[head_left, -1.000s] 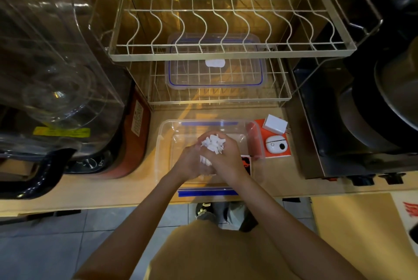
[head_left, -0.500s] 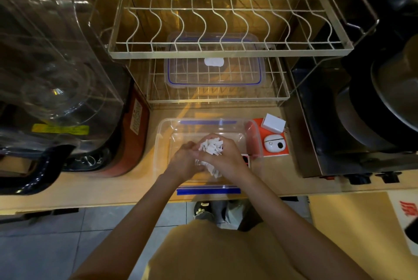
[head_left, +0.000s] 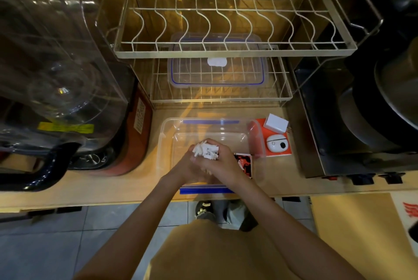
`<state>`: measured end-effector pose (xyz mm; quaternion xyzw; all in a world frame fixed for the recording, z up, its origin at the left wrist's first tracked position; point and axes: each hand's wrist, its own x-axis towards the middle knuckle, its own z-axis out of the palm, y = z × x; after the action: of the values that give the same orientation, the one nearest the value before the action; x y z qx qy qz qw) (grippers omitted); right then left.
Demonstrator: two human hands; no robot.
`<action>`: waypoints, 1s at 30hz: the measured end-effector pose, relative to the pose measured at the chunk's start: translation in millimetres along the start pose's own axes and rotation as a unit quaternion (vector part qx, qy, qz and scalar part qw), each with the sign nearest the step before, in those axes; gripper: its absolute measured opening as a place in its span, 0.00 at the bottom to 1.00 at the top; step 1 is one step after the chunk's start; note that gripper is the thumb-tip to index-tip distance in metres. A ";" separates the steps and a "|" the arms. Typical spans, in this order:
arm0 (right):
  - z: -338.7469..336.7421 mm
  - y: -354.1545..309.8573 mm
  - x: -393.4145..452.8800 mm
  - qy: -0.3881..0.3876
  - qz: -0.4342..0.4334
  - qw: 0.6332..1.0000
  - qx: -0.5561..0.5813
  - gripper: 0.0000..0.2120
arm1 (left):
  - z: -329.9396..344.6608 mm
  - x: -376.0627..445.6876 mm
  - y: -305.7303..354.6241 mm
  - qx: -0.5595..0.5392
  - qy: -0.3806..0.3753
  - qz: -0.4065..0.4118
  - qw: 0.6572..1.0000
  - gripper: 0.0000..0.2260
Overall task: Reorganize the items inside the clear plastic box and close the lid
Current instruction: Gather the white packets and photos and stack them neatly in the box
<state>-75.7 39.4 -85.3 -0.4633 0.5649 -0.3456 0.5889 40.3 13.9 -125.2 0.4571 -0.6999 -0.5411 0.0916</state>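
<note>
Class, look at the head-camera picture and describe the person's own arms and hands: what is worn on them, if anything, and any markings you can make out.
Both forearms are bare up to the bottom edge of the picture; no sleeves show. The left hand and right hand wear no gloves. No watch, bracelet or ring is visible, though the fingers are partly hidden. No markings can be made out. Below the arms a mustard-yellow garment shows.

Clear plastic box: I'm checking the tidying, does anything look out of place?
The clear blue-edged lid sits apart on the lower wire rack; a white charger and white earbud case lie outside the box.
</note>
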 end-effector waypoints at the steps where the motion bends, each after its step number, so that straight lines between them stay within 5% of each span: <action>1: -0.5 -0.2 0.3 0.006 -0.001 1.000 0.005 0.06 | 2.5 0.3 1.8 -0.025 0.013 -0.004 1.000 0.31; 5: 2.9 -1.2 3.6 0.075 0.027 0.995 0.059 0.08 | 8.3 8.3 -4.3 -0.036 0.104 -0.095 0.989 0.32; 6: 4.0 -0.6 4.0 0.094 0.046 0.991 0.079 0.08 | 9.8 11.8 -7.7 -0.014 0.113 -0.064 0.991 0.30; 12: -10.3 8.8 2.0 0.099 0.040 0.992 0.061 0.08 | 13.4 19.1 -7.2 0.036 0.054 -0.004 0.998 0.19; 20: -12.2 11.2 1.9 0.075 0.010 0.997 -0.026 0.08 | 9.1 20.8 -6.8 0.011 0.021 -0.037 0.999 0.27; 25: -31.5 -9.5 2.2 0.044 -0.018 0.999 0.006 0.10 | -5.9 14.7 0.4 0.123 0.008 -0.047 0.991 0.30; 30: -53.5 -8.3 6.6 0.003 0.017 0.996 -0.091 0.09 | -23.3 6.3 -5.9 0.297 -0.011 -0.092 0.951 0.16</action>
<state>-126.7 22.2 -76.1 -0.5040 0.6036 -0.2847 0.5482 54.5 -6.4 -123.2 0.5197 -0.7850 -0.3202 -0.1057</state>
